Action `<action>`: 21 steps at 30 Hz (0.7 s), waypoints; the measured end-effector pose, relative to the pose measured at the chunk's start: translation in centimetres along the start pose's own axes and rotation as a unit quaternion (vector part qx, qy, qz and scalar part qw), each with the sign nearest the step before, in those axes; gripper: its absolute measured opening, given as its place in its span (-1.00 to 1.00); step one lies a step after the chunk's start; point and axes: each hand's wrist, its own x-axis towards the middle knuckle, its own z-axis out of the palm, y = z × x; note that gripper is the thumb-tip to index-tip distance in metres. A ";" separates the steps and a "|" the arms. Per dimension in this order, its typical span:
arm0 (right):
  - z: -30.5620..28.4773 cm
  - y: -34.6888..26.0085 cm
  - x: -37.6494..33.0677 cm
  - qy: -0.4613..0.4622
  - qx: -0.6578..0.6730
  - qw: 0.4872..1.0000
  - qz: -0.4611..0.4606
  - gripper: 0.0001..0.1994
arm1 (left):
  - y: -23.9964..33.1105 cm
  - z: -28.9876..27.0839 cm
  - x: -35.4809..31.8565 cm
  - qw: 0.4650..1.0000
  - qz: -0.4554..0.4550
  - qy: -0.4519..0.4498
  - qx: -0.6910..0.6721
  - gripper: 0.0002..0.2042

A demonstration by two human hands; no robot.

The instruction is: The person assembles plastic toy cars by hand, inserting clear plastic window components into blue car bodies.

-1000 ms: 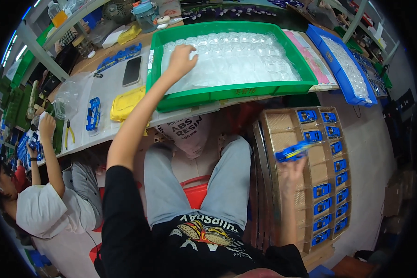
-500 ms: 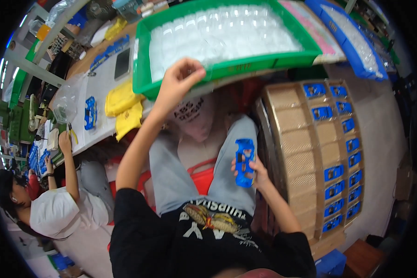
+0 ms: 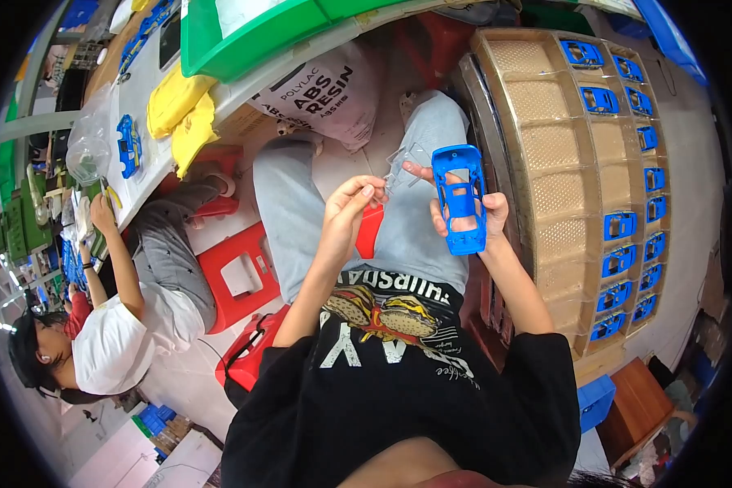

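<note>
Above the person's lap, the right hand (image 3: 472, 213) gripped a blue toy car body (image 3: 460, 198), fingers curled around it from behind. Just beside it, the left hand (image 3: 348, 207) pinched a clear plastic window insert (image 3: 405, 167) between thumb and fingertips, its edge touching the car body.

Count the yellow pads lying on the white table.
2: one yellow pad beside the green tray, the other overhanging the white table edge. More may be hidden beyond the picture's rim.
</note>
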 end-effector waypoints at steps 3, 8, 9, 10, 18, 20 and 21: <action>0.0 0.2 0.0 0.016 -0.008 1.000 0.009 -0.13 | 0.5 -0.3 -0.2 0.997 0.058 0.047 0.023 -0.89; -0.8 0.1 -0.4 0.062 -0.017 0.998 0.007 -0.16 | 6.2 -3.8 0.8 0.766 0.427 0.268 0.398 -0.88; -0.8 0.2 -0.4 0.062 -0.015 0.998 0.009 -0.16 | 6.7 -4.5 0.7 0.776 0.443 0.260 0.366 -0.89; -0.7 0.3 -0.3 0.047 -0.013 0.999 0.016 -0.15 | 7.1 -4.1 0.2 0.791 0.415 0.239 0.381 -0.90; -0.4 0.6 0.0 -0.019 0.045 0.999 0.022 -0.10 | 0.4 -0.3 -1.6 0.990 0.061 0.053 0.114 -0.88; 0.0 0.3 0.1 0.015 0.004 1.000 0.023 -0.12 | -0.1 0.1 -1.4 0.993 0.033 0.028 0.107 -0.81; -0.3 0.3 0.1 0.017 0.004 1.000 0.024 -0.12 | -0.2 0.3 -1.4 0.993 0.032 0.029 0.106 -0.81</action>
